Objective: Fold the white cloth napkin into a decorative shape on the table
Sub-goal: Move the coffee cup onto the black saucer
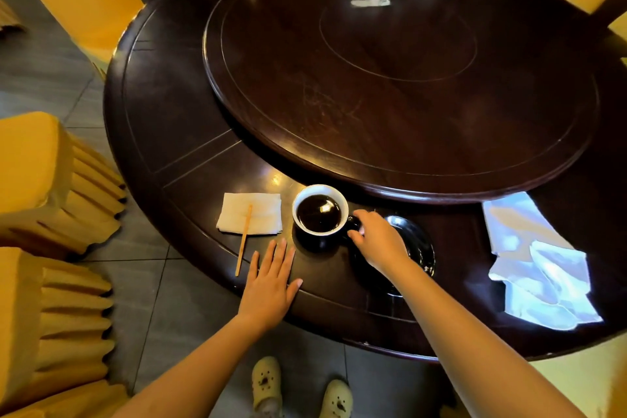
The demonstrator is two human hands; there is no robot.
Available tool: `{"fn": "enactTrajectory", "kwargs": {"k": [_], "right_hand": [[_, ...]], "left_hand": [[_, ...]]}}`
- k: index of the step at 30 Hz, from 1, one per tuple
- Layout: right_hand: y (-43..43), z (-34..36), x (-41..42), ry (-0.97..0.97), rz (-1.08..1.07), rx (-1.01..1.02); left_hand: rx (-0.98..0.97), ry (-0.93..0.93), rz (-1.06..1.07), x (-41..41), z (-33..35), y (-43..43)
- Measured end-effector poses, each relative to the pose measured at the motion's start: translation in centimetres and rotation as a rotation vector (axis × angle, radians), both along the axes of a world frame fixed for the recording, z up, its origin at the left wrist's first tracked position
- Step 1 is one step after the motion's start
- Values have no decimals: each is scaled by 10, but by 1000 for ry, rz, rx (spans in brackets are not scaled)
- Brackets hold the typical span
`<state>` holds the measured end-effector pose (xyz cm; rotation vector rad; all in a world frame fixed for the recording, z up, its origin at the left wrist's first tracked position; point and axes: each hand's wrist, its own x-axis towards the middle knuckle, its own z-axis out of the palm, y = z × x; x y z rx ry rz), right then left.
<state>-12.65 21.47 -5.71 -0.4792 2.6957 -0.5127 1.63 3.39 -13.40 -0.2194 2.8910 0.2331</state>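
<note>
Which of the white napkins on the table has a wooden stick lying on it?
The small folded napkin left of the cup; the stick crosses it. The large crumpled cloth at right carries nothing.

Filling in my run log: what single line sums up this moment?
left hand flat on table | right hand at cup handle | white cloth napkin untouched, rightward | folding not begun
</note>
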Motion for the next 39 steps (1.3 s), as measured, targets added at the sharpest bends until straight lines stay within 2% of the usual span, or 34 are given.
{"fn": "enactTrajectory", "kwargs": {"k": [7,13,19,32,39], "right_hand": [[-8,1,-23,15,148,117],[2,-2,-30,-102,117,-101],[17,0,-26,-88,137,-275],[109,10,-21,-13,72,-301],[149,3,-13,-5,47,-268]], "left_hand": [[-21,5,-4,-1,-1,0],[-57,-1,3,-1,-2,0],[-55,5,-13,-1,-2,1],[33,78,-11,-4,-1,5],[57,44,25,-3,0,14]]}}
